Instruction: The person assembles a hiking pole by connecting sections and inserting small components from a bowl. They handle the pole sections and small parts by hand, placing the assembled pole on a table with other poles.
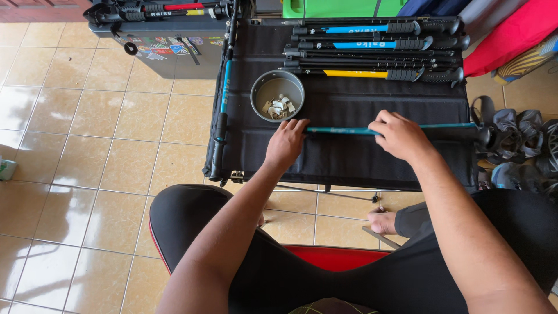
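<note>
A teal trekking pole [343,131] lies crosswise on the black fabric table [349,163], its black handle end [482,135] at the right. My left hand [286,142] rests on the pole's left end, fingers curled over it. My right hand [398,135] grips the shaft near its middle. A grey round bowl [277,95] with small pale scraps stands just beyond my left hand.
Several folded trekking poles [372,52] with blue and yellow shafts lie at the table's far side. Another pole [222,99] lies along the left edge. A dark case [168,52] stands on the tiled floor behind. Shoes [517,139] sit at right.
</note>
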